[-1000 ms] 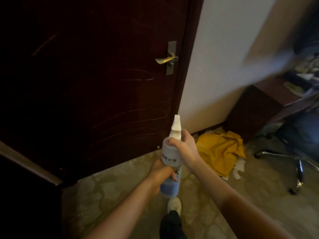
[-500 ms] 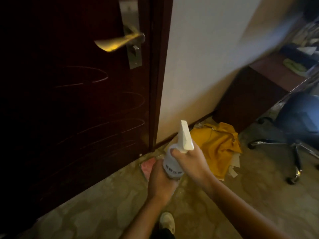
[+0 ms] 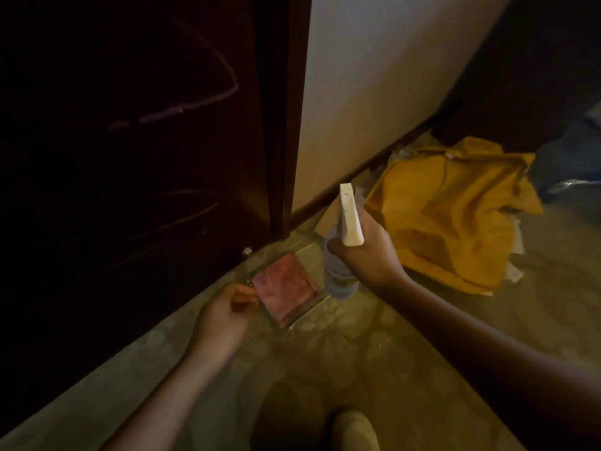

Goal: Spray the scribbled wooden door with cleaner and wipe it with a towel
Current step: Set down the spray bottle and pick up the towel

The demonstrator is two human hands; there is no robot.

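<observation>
Several scribbles (image 3: 201, 99) are showing unwiped, right hand (image 3: 367, 255) is gripping the spray bottle (image 3: 340, 281), left hand (image 3: 224, 317) is curling at the pink towel (image 3: 284, 288), grasp unclear.

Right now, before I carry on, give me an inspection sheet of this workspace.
Surface: mottled beige floor.
Job's things: dark wooden door with pale scribbles; folded pink towel in clear wrap on the floor beside it; white plastic spray bottle.
Clutter: crumpled yellow cloth by the wall.
Hands: right hand grips the bottle; left hand at the towel's corner, contact unclear.
Cables: nothing seen.
Surroundings: cream wall; pale shoe below.
</observation>
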